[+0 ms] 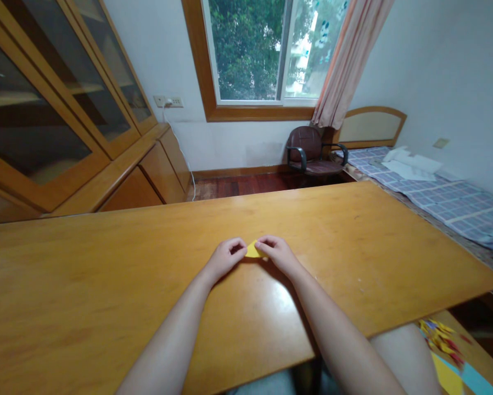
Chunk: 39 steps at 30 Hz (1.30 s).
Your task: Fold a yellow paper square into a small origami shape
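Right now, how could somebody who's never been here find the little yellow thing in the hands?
Find the big wooden table in front of the window. Near its middle, between the left hand and right hand, is the little yellow thing. Unlike the yellow sheet at the picture's lower right, it's held by both hands.

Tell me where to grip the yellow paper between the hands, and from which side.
Best pinch the yellow paper lightly at its two ends, probably, coming in from left and right with thumb and fingertips. It is small and thin, so little more than its edges offers a hold. The left hand is at its left end, the right hand at its right.
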### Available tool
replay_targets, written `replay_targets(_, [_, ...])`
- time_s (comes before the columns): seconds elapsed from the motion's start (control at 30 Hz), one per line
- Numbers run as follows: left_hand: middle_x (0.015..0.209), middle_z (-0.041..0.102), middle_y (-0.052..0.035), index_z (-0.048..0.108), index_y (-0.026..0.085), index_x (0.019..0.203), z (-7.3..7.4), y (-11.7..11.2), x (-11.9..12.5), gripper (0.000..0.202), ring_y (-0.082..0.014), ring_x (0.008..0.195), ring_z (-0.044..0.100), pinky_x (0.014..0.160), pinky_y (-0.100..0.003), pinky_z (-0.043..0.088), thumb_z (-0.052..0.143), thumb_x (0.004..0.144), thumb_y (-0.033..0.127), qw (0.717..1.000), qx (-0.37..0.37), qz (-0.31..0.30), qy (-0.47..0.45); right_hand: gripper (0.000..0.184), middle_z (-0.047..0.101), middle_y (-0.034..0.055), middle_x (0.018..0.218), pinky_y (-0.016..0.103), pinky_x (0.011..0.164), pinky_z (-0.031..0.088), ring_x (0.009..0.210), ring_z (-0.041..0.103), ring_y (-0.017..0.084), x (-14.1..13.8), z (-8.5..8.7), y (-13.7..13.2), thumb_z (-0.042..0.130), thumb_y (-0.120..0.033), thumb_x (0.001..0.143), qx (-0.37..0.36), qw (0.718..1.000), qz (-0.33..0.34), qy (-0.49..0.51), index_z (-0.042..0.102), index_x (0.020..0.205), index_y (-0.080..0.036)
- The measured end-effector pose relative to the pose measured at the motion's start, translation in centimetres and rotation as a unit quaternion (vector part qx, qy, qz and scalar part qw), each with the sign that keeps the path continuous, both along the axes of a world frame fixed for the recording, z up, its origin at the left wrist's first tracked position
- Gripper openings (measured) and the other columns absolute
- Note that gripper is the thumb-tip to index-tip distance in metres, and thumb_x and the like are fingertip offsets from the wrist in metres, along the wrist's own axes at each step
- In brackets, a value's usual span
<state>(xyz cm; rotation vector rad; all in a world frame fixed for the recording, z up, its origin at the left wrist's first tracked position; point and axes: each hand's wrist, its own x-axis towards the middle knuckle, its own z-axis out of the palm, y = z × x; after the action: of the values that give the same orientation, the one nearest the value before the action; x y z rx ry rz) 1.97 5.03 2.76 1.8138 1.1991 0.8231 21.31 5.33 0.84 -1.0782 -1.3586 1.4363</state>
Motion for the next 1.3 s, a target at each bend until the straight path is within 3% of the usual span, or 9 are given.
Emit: replay_targets(1.3, [0.069, 0.057, 0.0013, 0.058, 0.017, 0.071, -0.24, 0.0, -0.01, 0.016, -0.0141, 0.067, 0.051, 0.065, -0.024, 0.039, 0.053, 0.079, 0.03, 1.0, -0.001, 0.006, 0.002, 0.029, 0.059, -0.0011, 0.067, 0.024, 0.059, 0.039, 0.062, 0.05, 0.012, -0.11, 0.36, -0.05, 0.067, -0.044, 0.075, 0.015, 1.0, -0.014, -0.018, 0.066, 0.076, -0.015])
